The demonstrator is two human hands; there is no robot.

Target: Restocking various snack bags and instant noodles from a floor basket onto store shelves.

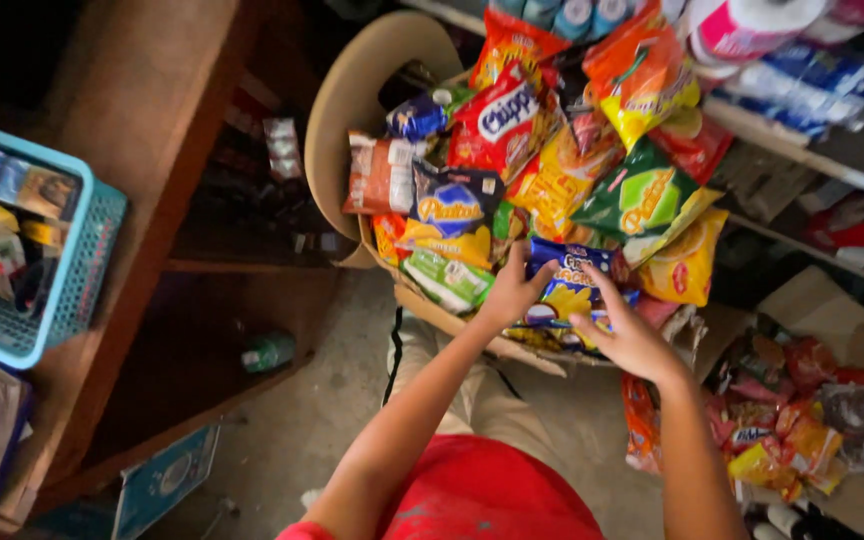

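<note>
both hands [512,290] [627,335] grip one blue-yellow snack bag [567,285] atop one cardboard box [432,308] heaped with snack packets

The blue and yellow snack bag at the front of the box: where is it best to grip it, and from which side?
Probably by its two side edges, from the near side. The blue and yellow snack bag lies flat on the pile, its near end free at the cardboard box rim.
</note>
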